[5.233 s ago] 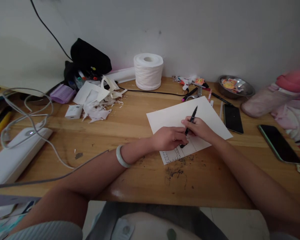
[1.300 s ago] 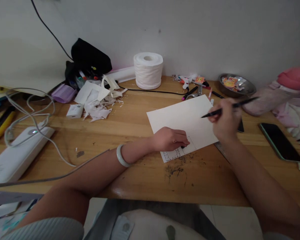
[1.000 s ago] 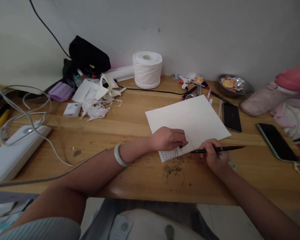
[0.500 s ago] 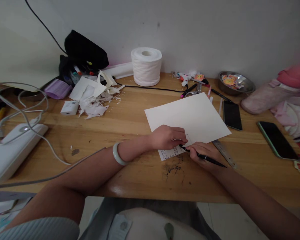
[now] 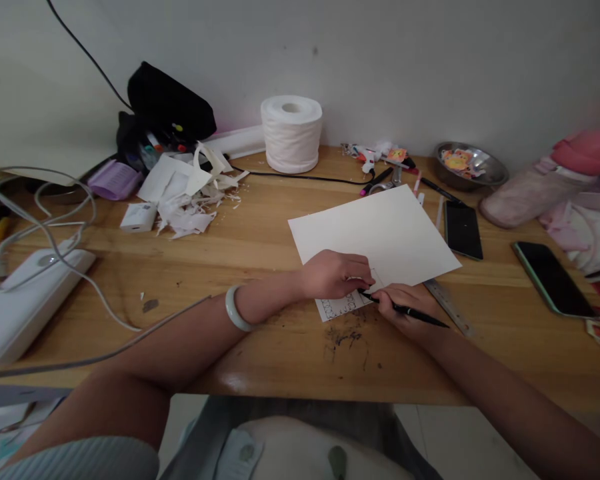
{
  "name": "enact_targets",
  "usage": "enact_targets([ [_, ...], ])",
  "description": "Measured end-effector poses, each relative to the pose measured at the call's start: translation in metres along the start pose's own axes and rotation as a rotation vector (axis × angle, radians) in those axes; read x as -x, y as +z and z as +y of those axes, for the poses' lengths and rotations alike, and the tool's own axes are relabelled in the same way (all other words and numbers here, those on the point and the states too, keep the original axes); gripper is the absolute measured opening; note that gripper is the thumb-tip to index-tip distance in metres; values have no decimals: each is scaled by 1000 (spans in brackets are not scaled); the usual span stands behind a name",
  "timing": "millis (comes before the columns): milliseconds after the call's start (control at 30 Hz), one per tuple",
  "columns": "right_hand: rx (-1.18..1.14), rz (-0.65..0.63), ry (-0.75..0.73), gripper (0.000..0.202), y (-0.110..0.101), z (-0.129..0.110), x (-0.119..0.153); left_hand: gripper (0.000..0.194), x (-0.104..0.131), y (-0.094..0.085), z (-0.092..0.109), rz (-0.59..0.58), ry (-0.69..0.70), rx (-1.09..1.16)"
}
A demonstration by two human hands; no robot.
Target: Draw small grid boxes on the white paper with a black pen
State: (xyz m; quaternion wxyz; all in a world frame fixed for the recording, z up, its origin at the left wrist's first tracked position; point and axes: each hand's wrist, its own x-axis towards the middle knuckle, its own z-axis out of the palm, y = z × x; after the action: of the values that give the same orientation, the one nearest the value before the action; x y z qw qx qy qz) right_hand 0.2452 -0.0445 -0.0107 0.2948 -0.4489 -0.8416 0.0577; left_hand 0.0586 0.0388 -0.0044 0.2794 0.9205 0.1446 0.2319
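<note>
Homelike desk [image 5: 250,233] (cluttered), pencil case [image 5: 173,103], tissue roll [image 5: 293,143]

Wooden table [image 5: 265,230]: paper sheet [image 5: 375,230], tissue roll [image 5: 293,141], steel bowl [image 5: 453,177].

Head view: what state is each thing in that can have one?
Black pen, slanted in right hand
White sheet, flat, partly drawn on
Left hand, resting on sheet
Pencil case, open
White roll, upright
Green-edged phone, screen dark
Black phone, screen dark
Metal bowl, holding cutouts

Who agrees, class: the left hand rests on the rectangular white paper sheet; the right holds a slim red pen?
Wrong colour: in the head view, the right hand holds a slim black pen; the left hand rests on the rectangular white paper sheet.
</note>
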Motion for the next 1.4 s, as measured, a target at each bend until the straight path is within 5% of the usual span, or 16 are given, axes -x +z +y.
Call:
enact_targets([
  [267,87,27,131,28,0,0,-1,13,0,0,0,1,1,-4],
  [567,-163,26,421,26,0,7,-2,13,0,0,0,-2,-7,0],
  [1400,-228,-10,490,28,2,7,-5,14,0,0,1,-21,-26,19],
])
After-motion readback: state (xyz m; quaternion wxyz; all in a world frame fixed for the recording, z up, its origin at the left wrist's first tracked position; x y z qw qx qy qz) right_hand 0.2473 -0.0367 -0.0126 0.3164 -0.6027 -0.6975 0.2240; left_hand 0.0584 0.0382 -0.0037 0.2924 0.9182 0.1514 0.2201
